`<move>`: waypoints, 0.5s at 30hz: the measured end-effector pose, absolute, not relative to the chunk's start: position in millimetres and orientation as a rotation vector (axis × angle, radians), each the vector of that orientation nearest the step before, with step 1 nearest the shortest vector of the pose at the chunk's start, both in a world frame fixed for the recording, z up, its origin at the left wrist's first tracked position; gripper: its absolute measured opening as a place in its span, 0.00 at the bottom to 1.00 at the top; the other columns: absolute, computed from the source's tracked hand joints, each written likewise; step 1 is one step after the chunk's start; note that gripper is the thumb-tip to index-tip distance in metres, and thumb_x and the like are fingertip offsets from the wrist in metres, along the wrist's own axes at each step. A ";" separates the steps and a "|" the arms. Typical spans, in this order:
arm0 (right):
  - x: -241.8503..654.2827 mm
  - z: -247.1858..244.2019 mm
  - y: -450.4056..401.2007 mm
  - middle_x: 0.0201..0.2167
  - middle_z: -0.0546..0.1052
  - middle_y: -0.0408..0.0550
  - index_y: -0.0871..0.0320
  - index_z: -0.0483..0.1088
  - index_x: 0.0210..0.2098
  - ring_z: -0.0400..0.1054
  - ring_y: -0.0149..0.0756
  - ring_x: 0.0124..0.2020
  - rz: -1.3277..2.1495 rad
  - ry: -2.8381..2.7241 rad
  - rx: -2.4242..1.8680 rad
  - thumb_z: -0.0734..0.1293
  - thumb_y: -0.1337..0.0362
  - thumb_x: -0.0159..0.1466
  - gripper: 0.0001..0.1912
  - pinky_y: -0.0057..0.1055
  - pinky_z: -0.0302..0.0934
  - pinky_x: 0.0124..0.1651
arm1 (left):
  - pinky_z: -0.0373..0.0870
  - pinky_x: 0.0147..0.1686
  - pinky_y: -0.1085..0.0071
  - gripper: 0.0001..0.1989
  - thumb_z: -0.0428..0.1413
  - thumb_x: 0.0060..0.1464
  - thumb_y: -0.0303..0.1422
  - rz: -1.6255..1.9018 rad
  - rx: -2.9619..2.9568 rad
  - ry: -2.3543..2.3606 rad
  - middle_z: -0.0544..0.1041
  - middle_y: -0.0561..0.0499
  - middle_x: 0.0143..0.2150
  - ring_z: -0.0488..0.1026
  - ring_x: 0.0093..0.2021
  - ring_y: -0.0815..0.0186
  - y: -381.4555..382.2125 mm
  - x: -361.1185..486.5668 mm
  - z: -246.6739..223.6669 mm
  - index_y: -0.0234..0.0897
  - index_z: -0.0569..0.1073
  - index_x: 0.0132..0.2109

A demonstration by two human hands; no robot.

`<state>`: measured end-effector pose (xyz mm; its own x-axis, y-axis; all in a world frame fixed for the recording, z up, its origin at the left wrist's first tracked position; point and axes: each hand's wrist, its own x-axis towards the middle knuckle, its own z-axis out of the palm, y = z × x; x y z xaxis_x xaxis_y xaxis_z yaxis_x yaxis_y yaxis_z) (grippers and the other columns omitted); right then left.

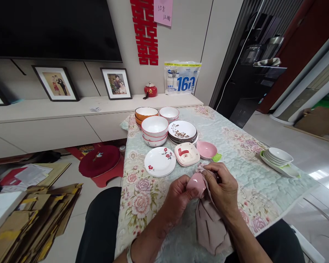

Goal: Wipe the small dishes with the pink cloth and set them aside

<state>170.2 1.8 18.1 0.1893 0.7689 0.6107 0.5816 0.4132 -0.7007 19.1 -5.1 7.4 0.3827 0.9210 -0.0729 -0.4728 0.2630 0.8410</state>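
Small pink dish [196, 183] is held up on near side of square plates [186, 154]. Its L edge is pinched by L hand [178, 195]; pinkish cloth [212, 224] is bunched in R hand [222, 186] at the dish's R side. Dish is held btwn both, L hand touching it directly; long axis can't be told. Pink bowl [206, 149] is set just R of square plates, round plates [159, 163] L.

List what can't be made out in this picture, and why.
All in the head view:
Held dish: partly hidden by the left hand and cloth.
Red-flowered plates: lower faces hidden by the top plate.
TV: cut off by the top and left edges.
Pink note: cut off at top; its handwriting too small to read surely.
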 end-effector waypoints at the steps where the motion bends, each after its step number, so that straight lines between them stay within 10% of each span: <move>1: 171.9 17.7 2.5 0.35 0.76 0.46 0.53 0.75 0.37 0.71 0.38 0.39 0.220 -1.492 -1.277 0.66 0.63 0.65 0.04 0.36 0.64 0.43 | 0.58 0.34 0.71 0.16 0.68 0.43 0.39 1.045 0.837 0.645 0.72 0.52 0.26 0.63 0.29 0.68 -4.9 18.7 7.7 0.33 0.72 0.29; 15: 153.9 29.5 -12.0 0.35 0.73 0.48 0.54 0.77 0.41 0.70 0.37 0.37 0.204 -1.752 -1.205 0.64 0.69 0.66 0.10 0.33 0.64 0.39 | 0.58 0.33 0.71 0.14 0.66 0.46 0.40 1.103 0.911 0.725 0.68 0.55 0.26 0.61 0.30 0.68 -0.2 14.2 0.1 0.35 0.72 0.30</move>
